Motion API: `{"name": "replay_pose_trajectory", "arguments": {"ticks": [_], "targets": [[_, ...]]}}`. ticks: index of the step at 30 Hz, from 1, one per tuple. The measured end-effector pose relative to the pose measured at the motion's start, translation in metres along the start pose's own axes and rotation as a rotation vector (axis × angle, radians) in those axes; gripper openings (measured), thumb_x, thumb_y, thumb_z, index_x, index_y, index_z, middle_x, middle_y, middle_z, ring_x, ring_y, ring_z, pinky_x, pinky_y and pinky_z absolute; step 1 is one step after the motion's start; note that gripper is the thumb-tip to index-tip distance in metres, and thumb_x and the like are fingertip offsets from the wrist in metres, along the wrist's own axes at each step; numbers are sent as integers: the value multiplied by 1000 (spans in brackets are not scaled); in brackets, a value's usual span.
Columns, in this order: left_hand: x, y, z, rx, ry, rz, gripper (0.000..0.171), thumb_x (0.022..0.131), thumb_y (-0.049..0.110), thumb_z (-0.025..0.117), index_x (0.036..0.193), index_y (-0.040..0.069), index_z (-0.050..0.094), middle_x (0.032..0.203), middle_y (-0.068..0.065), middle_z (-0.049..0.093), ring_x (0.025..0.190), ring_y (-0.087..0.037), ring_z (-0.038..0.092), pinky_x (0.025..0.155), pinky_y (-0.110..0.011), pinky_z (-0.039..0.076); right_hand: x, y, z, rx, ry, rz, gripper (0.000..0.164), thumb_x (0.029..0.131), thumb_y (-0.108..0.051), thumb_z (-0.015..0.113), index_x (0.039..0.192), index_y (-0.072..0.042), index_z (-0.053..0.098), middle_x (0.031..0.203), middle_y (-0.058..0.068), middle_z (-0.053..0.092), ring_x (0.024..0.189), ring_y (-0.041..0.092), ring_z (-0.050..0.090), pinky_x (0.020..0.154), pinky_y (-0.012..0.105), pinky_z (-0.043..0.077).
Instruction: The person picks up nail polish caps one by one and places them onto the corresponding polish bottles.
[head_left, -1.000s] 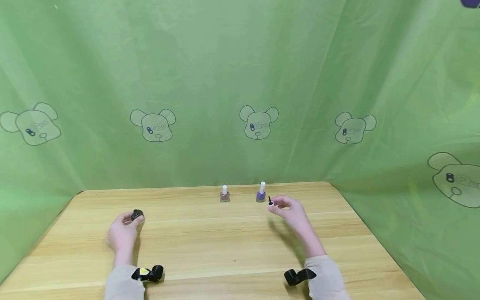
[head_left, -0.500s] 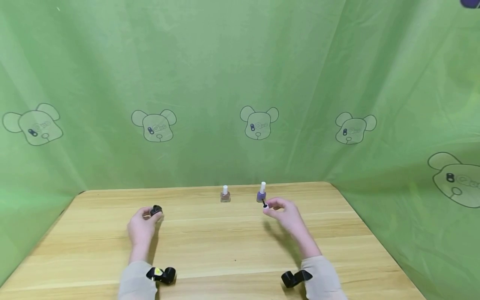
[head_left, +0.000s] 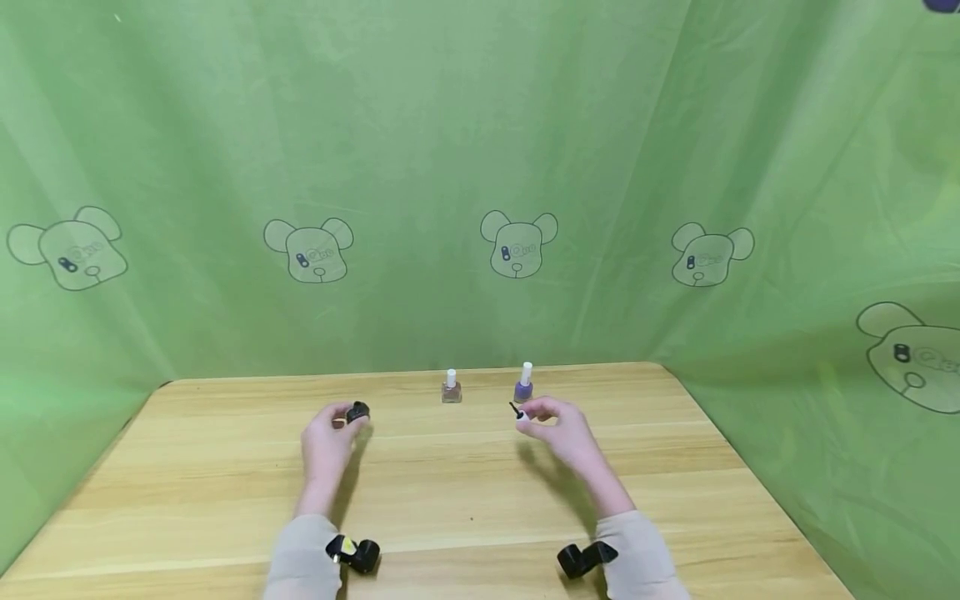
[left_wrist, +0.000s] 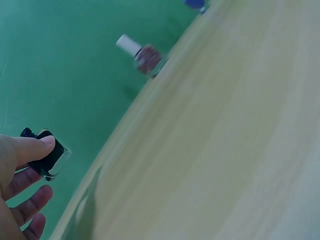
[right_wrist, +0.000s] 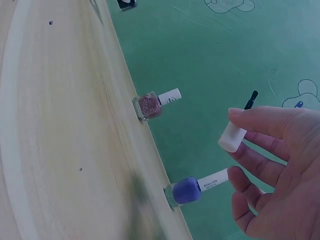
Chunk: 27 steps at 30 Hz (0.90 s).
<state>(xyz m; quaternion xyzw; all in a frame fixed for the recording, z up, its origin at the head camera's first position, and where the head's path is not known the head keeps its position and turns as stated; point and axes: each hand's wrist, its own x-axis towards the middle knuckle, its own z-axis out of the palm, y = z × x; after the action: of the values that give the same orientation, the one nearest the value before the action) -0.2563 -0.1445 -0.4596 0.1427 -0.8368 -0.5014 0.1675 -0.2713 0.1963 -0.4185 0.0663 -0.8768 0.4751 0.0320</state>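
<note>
My left hand (head_left: 327, 444) pinches a small uncapped bottle of black nail polish (left_wrist: 50, 156) between thumb and fingers, its dark threaded neck bare. My right hand (head_left: 564, 433) pinches the white nail polish cap (right_wrist: 233, 136), whose black brush (right_wrist: 251, 100) points up and to the left in the head view. Both hands are raised over the table, apart from each other. Behind them stand two capped bottles: a glittery mauve-brown nail polish (head_left: 452, 392) and a purple nail polish (head_left: 523, 389), the purple one just beyond my right hand.
The light wooden table (head_left: 465, 483) ends at a green curtain (head_left: 412, 317) printed with bear heads. Black wrist cameras are strapped over both sleeves (head_left: 303, 554).
My left hand has moved rightward with the black bottle. My right hand has shifted slightly left, and the brush has tipped from upright to leaning left. The two standing bottles stay put.
</note>
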Motion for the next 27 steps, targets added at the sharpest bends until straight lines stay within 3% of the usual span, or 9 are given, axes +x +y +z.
{"name": "replay_pose_trajectory", "arguments": {"ticks": [13,27], "targets": [[-21,26,40,-54,-59,121,32,80,15,79,108,4,69,102,-16,72,92,-26,64,78,-36,55,-2,-6,8,-21,-13,-43,21,82,-14,76,102,-11,71,98,5,70,98,22,59,90,40,47],[-42,50,67,-56,-204,207,30,77,16,80,104,6,70,99,-10,72,89,-21,62,77,-33,53,-4,-9,7,-7,10,-33,25,81,-19,77,102,-9,68,95,6,67,95,20,58,83,32,46]]}}
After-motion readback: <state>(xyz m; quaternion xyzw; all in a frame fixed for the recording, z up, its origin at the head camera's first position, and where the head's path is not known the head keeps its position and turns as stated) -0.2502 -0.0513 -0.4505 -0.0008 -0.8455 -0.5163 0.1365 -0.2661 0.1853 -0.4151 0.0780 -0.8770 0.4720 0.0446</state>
